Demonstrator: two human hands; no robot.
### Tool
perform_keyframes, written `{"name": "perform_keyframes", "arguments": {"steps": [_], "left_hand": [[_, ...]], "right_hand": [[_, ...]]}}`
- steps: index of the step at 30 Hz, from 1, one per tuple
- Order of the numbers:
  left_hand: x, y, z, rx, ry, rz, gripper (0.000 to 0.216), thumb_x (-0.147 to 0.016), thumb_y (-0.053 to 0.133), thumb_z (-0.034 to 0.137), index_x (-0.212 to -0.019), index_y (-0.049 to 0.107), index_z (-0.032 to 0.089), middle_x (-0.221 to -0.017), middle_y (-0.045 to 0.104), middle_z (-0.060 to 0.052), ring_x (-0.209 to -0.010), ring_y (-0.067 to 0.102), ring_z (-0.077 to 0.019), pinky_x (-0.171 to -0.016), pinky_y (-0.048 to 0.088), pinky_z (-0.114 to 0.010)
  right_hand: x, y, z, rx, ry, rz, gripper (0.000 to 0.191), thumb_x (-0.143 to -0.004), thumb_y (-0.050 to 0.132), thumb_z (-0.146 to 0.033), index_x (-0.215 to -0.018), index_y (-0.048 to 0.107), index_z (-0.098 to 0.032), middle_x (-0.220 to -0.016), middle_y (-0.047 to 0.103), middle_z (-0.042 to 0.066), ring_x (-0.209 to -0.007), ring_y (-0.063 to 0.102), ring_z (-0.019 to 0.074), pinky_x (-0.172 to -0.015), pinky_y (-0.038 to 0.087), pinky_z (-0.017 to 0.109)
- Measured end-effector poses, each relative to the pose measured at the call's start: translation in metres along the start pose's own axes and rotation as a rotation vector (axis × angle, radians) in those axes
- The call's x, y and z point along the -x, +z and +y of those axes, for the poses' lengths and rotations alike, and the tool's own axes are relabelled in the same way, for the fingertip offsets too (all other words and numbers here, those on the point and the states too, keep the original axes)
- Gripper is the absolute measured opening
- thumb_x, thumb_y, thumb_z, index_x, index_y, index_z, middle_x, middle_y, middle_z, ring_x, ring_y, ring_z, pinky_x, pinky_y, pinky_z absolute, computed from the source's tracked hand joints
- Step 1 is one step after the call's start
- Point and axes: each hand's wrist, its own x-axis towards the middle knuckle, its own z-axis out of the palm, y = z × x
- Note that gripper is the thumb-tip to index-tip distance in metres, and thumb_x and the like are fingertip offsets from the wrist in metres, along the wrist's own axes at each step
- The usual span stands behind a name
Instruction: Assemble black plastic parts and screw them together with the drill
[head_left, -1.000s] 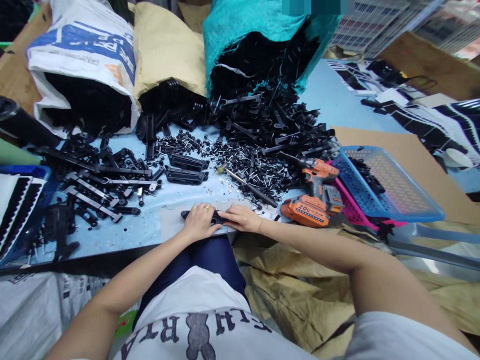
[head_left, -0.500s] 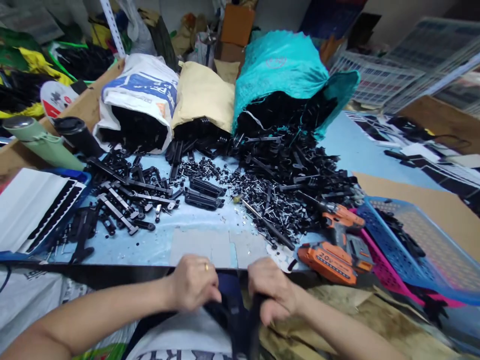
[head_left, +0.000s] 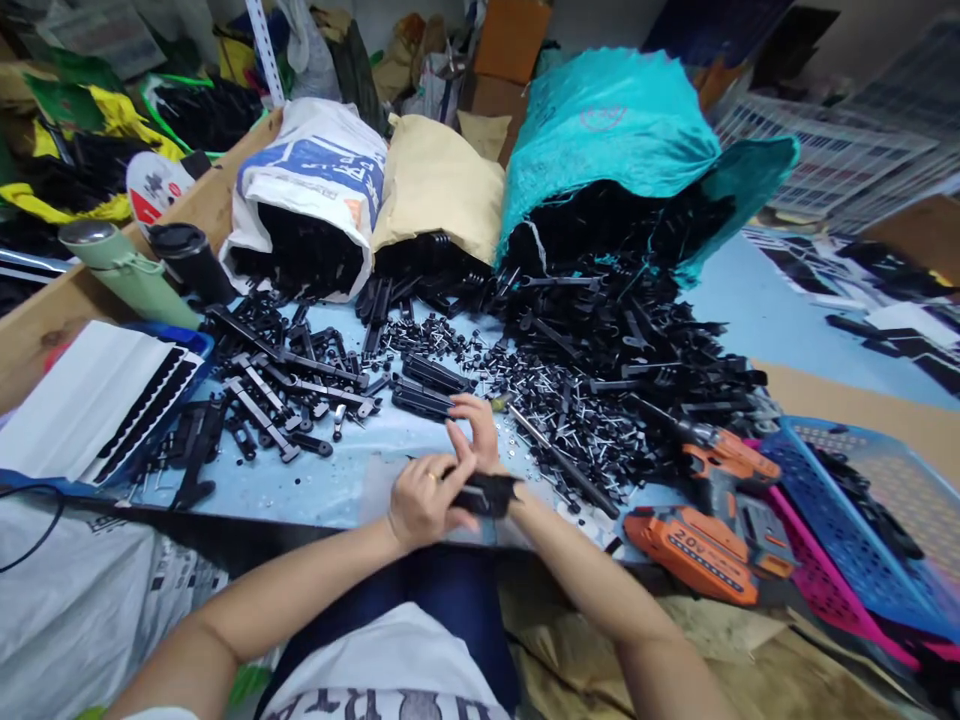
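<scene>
Along the back of the bench [head_left: 330, 480], a left sack [head_left: 315, 170], a middle sack [head_left: 439, 190] and a right sack [head_left: 615, 120] are lined up. Before the right sack, a pile of wrench-shaped parts [head_left: 645, 330] is heaped; pins [head_left: 540, 385] are scattered in front, with a hammer-like tool [head_left: 566, 465] laid at their near side. To the right, a cordless drill [head_left: 720, 495] is placed next to an upper basket [head_left: 840, 530] (which is set over a lower basket [head_left: 817, 580]). At far left, a tray [head_left: 204, 345] is positioned before a flask [head_left: 131, 275] and a tumbler [head_left: 191, 265].
</scene>
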Motion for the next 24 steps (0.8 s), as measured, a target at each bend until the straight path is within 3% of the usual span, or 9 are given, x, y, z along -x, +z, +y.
{"name": "perform_keyframes", "arguments": {"steps": [3, 5, 8, 11, 14, 17, 20, 22, 24], "left_hand": [[-0.006, 0.023, -0.035, -0.235, -0.077, -0.282, 0.073, -0.082, 0.025, 0.068, -0.123, 0.054, 0.016, -0.09, 0.062, -0.014, -0.08, 0.058, -0.0235, -0.069, 0.043, -0.035], [-0.013, 0.037, -0.053, -0.318, -0.095, -0.384, 0.07, -0.08, 0.032, 0.067, -0.118, 0.057, 0.013, -0.089, 0.061, -0.014, -0.08, 0.057, -0.0243, -0.068, 0.043, -0.035], [-0.027, 0.049, -0.067, -0.386, -0.144, -0.427, 0.059, -0.081, 0.045, 0.06, -0.111, 0.058, 0.011, -0.094, 0.06, -0.016, -0.086, 0.055, -0.0261, -0.069, 0.042, -0.037], [-0.038, 0.048, -0.071, -0.389, -0.159, -0.373, 0.053, -0.079, 0.056, 0.053, -0.111, 0.056, 0.011, -0.109, 0.057, -0.018, -0.102, 0.052, -0.0289, -0.081, 0.041, -0.041], [-0.048, 0.03, -0.076, -0.366, -0.13, -0.297, 0.049, -0.081, 0.053, 0.051, -0.113, 0.054, 0.014, -0.123, 0.052, -0.017, -0.119, 0.042, -0.0298, -0.096, 0.032, -0.046], [-0.064, -0.002, -0.102, -0.414, -0.183, -0.264, 0.04, -0.088, 0.043, 0.046, -0.111, 0.054, 0.015, -0.126, 0.05, -0.015, -0.121, 0.04, -0.0285, -0.099, 0.03, -0.046], [-0.089, -0.042, -0.16, -0.52, -0.422, -0.275, 0.036, -0.089, 0.04, 0.042, -0.106, 0.056, 0.014, -0.12, 0.052, -0.016, -0.113, 0.045, -0.0296, -0.09, 0.037, -0.042], [-0.104, -0.066, -0.212, -0.569, -0.631, -0.315, 0.035, -0.088, 0.041, 0.04, -0.101, 0.058, 0.013, -0.11, 0.056, -0.017, -0.106, 0.049, -0.0309, -0.084, 0.041, -0.041], [-0.117, -0.083, -0.262, -0.6, -0.795, -0.296, 0.035, -0.087, 0.044, 0.036, -0.106, 0.055, 0.009, -0.112, 0.054, -0.02, -0.11, 0.047, -0.0325, -0.086, 0.04, -0.041]], "right_hand": [[-0.067, -0.014, 0.058, 0.188, -0.086, -0.159, 0.018, -0.088, 0.042, -0.029, -0.101, 0.053, -0.021, -0.105, 0.056, 0.012, -0.102, 0.05, 0.0262, -0.089, 0.041, 0.044], [-0.107, -0.017, 0.085, 0.347, -0.065, -0.246, 0.021, -0.088, 0.042, -0.027, -0.104, 0.053, -0.018, -0.107, 0.055, 0.014, -0.101, 0.048, 0.0274, -0.087, 0.042, 0.043], [-0.156, -0.007, 0.106, 0.571, 0.11, -0.263, 0.032, -0.088, 0.045, -0.03, -0.115, 0.049, -0.012, -0.111, 0.051, 0.019, -0.102, 0.046, 0.0306, -0.082, 0.043, 0.043], [-0.194, 0.009, 0.114, 0.681, 0.343, -0.184, 0.045, -0.089, 0.043, -0.038, -0.125, 0.042, -0.01, -0.11, 0.049, 0.022, -0.101, 0.047, 0.0322, -0.077, 0.043, 0.041], [-0.224, 0.022, 0.122, 0.74, 0.482, -0.179, 0.05, -0.089, 0.042, -0.042, -0.127, 0.041, -0.009, -0.105, 0.054, 0.023, -0.097, 0.053, 0.0317, -0.075, 0.043, 0.041], [-0.245, 0.028, 0.131, 0.76, 0.573, -0.245, 0.042, -0.088, 0.044, -0.039, -0.115, 0.053, -0.008, -0.099, 0.059, 0.022, -0.094, 0.057, 0.0314, -0.076, 0.043, 0.042], [-0.247, 0.023, 0.133, 0.712, 0.632, -0.266, 0.034, -0.08, 0.053, -0.037, -0.099, 0.061, -0.01, -0.093, 0.063, 0.019, -0.09, 0.06, 0.0298, -0.075, 0.044, 0.04], [-0.234, 0.015, 0.13, 0.659, 0.648, -0.207, 0.03, -0.073, 0.059, -0.039, -0.088, 0.064, -0.013, -0.087, 0.064, 0.016, -0.086, 0.06, 0.0288, -0.073, 0.044, 0.038], [-0.212, 0.005, 0.123, 0.548, 0.649, -0.101, 0.028, -0.07, 0.06, -0.043, -0.072, 0.062, -0.015, -0.076, 0.064, 0.011, -0.079, 0.06, 0.0263, -0.07, 0.044, 0.035]]}}
